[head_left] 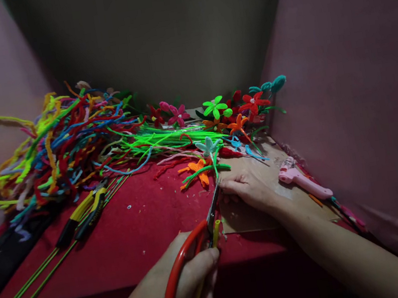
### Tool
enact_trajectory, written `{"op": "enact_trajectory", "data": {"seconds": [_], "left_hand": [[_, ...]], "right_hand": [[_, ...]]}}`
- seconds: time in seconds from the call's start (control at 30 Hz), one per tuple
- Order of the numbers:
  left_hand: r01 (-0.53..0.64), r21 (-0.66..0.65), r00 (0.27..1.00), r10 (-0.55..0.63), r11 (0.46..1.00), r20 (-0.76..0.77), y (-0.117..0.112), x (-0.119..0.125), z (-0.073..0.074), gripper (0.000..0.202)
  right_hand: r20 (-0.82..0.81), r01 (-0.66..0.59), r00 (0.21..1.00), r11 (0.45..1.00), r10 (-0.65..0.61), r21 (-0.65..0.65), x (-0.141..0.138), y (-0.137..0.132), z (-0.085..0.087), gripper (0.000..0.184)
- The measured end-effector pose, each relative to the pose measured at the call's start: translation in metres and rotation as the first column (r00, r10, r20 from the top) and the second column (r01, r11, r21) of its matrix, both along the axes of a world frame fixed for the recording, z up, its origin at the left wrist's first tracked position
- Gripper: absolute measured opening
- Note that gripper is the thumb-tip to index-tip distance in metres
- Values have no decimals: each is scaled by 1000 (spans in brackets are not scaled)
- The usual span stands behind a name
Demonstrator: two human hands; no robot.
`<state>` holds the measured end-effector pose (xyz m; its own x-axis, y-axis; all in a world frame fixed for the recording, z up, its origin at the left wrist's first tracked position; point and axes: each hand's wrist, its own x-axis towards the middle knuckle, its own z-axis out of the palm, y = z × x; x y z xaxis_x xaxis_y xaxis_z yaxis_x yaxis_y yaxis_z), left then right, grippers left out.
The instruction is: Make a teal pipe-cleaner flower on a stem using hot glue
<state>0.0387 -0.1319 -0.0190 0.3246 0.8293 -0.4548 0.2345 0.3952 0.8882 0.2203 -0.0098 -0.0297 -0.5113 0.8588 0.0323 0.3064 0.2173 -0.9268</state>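
My left hand (195,270) is closed around scissors (210,220) with a large red handle and a yellow part beneath it. Their narrow blades point up and away, the tips beside the fingers of my right hand (241,188). Those fingers are pinched on the lower stem of a pale teal pipe-cleaner flower (209,146) with green leaf strips. The stem's lower end is hidden by the fingers and blades. Just left of the stem lies an orange pipe-cleaner flower (200,173). Under my right hand is a cardboard sheet (255,220).
A tangled heap of coloured pipe cleaners (58,146) fills the left back. Green stems (174,136) and finished flowers (215,107) lie along the rear. Yellow-black pliers (90,211) rest left on the red cloth (149,217); a pink glue gun (304,181) sits right.
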Motion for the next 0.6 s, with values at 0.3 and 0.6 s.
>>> {"op": "enact_trajectory", "data": {"seconds": [0.3, 0.6], "left_hand": [[-108, 337, 991, 130, 935, -42, 4, -7, 3, 17], [-225, 229, 972, 202, 947, 118, 12, -39, 17, 6]], "right_hand": [[26, 10, 1000, 1000, -10, -4, -4, 0, 1, 25], [-14, 41, 999, 992, -43, -122, -5, 1, 3, 22]]}}
